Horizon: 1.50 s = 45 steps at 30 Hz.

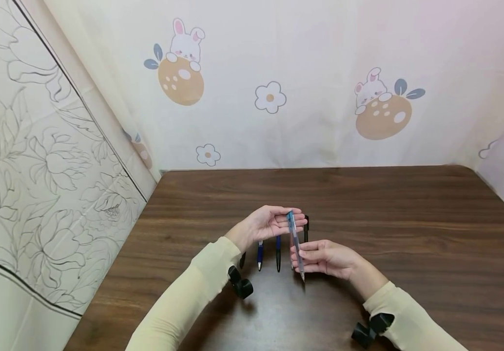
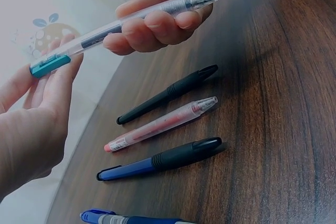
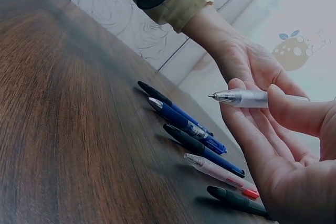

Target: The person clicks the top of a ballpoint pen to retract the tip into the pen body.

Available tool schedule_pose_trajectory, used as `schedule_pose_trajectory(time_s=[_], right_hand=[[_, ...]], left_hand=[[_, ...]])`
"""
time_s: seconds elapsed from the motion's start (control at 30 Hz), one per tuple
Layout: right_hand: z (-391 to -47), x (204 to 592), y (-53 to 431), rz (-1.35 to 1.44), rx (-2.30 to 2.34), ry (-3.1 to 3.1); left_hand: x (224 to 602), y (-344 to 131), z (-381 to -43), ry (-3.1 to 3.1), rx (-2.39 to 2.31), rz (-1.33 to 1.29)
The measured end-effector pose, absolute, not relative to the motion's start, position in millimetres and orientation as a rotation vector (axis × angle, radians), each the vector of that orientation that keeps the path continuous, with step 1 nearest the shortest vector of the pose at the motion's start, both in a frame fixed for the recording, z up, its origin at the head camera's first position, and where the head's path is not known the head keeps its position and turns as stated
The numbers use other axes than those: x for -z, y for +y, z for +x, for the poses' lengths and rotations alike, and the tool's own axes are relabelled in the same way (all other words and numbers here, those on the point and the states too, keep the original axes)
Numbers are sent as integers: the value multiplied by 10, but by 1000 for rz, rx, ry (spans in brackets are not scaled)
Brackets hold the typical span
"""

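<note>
A clear ballpoint pen with a teal clip is held slantwise above the table, its metal point bare and aimed toward the person. My right hand pinches its lower barrel between the thumb and curled fingers. At the teal end, my left hand turns its palm up, with outstretched fingers touching the pen. Beneath the hands lies a row of pens: a black pen, a pink translucent pen, a blue pen with a black grip, a blue click pen and another black-tipped blue pen.
The pens lie on a dark wood-grain table. Behind its far edge hangs a pale curtain with rabbit and flower prints. A floral panel stands along the left side. Black wrist cameras sit on both sleeves.
</note>
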State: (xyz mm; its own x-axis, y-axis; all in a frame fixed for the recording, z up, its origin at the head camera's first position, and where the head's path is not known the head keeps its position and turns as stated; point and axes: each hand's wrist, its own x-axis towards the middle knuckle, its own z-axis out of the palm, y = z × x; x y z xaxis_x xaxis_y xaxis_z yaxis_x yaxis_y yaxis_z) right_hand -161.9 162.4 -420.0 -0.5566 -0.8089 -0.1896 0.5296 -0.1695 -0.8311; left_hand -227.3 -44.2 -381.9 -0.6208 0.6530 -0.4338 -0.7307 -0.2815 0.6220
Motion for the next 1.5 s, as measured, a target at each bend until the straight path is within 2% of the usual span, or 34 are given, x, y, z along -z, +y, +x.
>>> schedule_pose_trajectory(time_s=[0.7,1.5], right_hand=[[-1612,4139,1604,-390,1860,1123],[-1626,4135,1628,-403,1848,1309]], left_hand=[[3776,-429,-2283,1091,-2033,-176],[3747,-435,-2323,1167,-2056,-121]])
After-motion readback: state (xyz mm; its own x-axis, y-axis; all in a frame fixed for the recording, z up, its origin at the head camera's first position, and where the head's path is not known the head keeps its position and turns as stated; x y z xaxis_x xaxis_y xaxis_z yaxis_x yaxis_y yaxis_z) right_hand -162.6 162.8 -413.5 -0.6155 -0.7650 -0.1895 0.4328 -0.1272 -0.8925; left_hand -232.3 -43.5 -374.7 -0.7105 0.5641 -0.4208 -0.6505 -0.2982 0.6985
